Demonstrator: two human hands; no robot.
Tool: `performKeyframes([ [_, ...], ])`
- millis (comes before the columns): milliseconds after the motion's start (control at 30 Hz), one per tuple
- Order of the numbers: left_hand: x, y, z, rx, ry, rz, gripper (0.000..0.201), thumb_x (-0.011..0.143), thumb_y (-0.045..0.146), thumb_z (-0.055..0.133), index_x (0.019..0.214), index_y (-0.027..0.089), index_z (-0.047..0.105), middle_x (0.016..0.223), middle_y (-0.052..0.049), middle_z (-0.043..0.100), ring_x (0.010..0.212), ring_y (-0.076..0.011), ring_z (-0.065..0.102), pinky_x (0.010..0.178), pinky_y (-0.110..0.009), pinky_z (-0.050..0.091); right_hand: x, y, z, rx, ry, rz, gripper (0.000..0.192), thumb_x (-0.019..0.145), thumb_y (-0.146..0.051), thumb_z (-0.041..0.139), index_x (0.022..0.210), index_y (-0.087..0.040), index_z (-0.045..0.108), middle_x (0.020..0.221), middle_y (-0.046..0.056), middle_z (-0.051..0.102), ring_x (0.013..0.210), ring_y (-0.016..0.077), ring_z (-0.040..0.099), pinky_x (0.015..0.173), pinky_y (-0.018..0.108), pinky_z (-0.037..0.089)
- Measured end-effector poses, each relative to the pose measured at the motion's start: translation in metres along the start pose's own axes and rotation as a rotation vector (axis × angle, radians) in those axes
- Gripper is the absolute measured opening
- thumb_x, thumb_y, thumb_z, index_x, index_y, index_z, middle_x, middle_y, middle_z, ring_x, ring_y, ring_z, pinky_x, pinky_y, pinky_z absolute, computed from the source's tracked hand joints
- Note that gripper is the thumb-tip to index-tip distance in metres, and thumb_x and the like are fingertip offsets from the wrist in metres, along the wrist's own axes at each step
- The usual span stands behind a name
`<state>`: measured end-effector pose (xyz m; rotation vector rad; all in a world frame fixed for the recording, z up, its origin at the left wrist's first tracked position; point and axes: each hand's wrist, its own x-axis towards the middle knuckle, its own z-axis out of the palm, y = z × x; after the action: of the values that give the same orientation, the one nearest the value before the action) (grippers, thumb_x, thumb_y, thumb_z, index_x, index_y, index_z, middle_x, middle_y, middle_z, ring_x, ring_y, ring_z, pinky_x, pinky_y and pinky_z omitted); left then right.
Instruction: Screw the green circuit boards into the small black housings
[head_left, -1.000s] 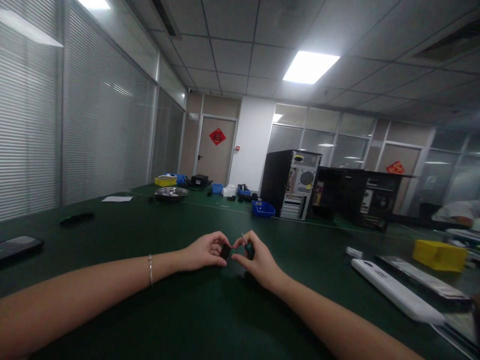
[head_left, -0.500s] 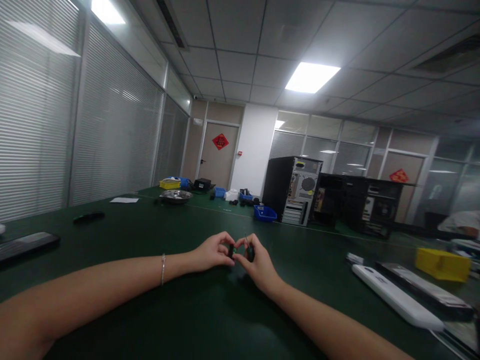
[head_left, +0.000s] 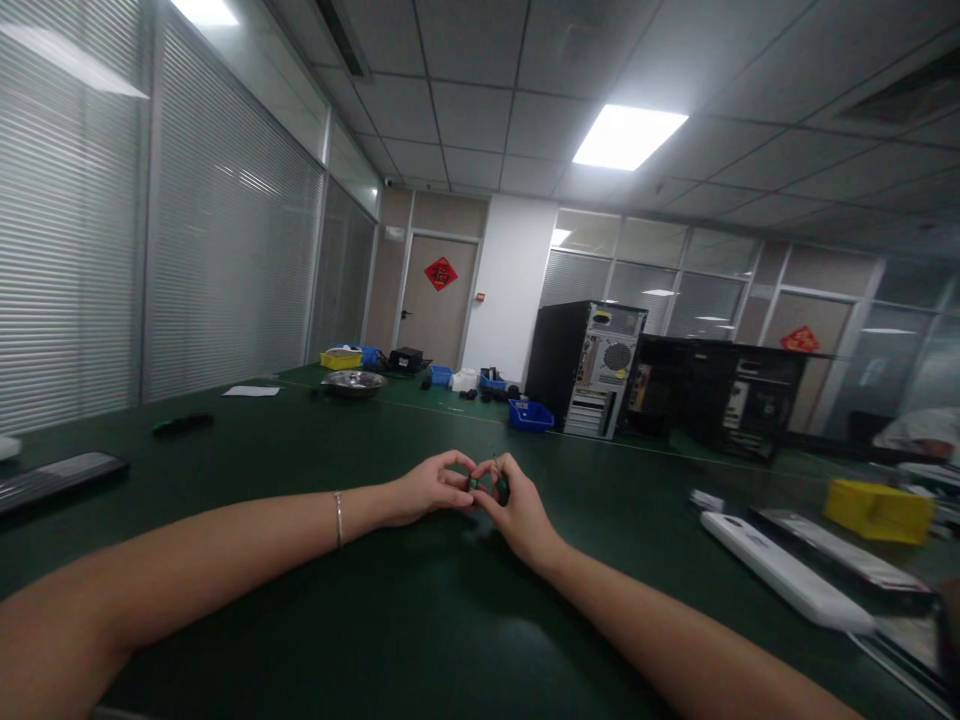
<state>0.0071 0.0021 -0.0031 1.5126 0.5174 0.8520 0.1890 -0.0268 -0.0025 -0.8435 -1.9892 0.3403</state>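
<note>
My left hand [head_left: 433,487] and my right hand [head_left: 516,508] meet at arm's length over the dark green table [head_left: 420,620]. Between the fingertips of both hands sits a small dark part with a green spot [head_left: 475,484]. My right hand also grips a small screwdriver with a dark handle [head_left: 501,487], its thin shaft pointing up between the thumbs. My left wrist wears a thin bracelet. Much of the small part is hidden by my fingers.
A long white casing [head_left: 784,583] and a grey panel [head_left: 840,555] lie at the right beside a yellow bin [head_left: 877,511]. Two computer towers [head_left: 585,370] stand behind, with a blue bin [head_left: 529,416], a metal bowl [head_left: 354,382] and a keyboard [head_left: 56,476] on the left. Another person's sleeve [head_left: 919,433] shows far right.
My hands have closed tighter together around the small part, and the screwdriver shaft shows less. The view has shifted slightly; the hands sit a little higher in it.
</note>
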Motion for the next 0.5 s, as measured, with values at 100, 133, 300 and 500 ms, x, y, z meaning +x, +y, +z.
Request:
performKeyframes([
  [100, -0.003, 0.004, 0.003, -0.018, -0.017, -0.041, 0.035, 0.079, 0.026, 0.069, 0.109, 0.012, 0.055, 0.102, -0.011, 0.066, 0.090, -0.0190, 0.066, 0.087, -0.039, 0.047, 0.000, -0.003, 0.000, 0.004, -0.024, -0.004, 0.017, 0.088, -0.028, 0.060, 0.098, -0.014, 0.058, 0.095, 0.003, 0.061, 0.084, 0.0180, 0.061, 0.074, 0.036, 0.050],
  [133, -0.003, 0.004, 0.004, -0.010, -0.019, -0.056, 0.030, 0.082, 0.025, 0.065, 0.107, 0.011, 0.057, 0.102, -0.011, 0.066, 0.090, -0.0187, 0.065, 0.087, -0.039, 0.048, 0.000, -0.004, 0.000, 0.003, -0.031, -0.004, 0.018, 0.088, -0.029, 0.060, 0.098, -0.014, 0.058, 0.096, 0.003, 0.061, 0.084, 0.0181, 0.061, 0.074, 0.036, 0.050],
  [300, 0.004, -0.001, 0.002, 0.076, 0.052, -0.091, 0.019, 0.088, 0.021, 0.058, 0.104, 0.011, 0.061, 0.100, -0.007, 0.065, 0.088, -0.0188, 0.064, 0.080, -0.039, 0.052, -0.001, -0.005, 0.000, -0.025, -0.025, 0.007, 0.020, 0.087, -0.028, 0.061, 0.101, -0.015, 0.057, 0.098, 0.004, 0.061, 0.086, 0.0189, 0.060, 0.076, 0.037, 0.049],
  [500, 0.007, 0.017, -0.072, 0.203, 0.491, -0.038, 0.025, 0.090, 0.026, 0.054, 0.112, 0.013, 0.056, 0.110, -0.009, 0.060, 0.092, -0.0204, 0.061, 0.078, -0.039, 0.053, -0.004, 0.002, -0.005, -0.080, 0.023, 0.071, 0.026, 0.088, -0.029, 0.059, 0.110, -0.016, 0.053, 0.105, 0.005, 0.057, 0.085, 0.0187, 0.058, 0.074, 0.037, 0.049],
])
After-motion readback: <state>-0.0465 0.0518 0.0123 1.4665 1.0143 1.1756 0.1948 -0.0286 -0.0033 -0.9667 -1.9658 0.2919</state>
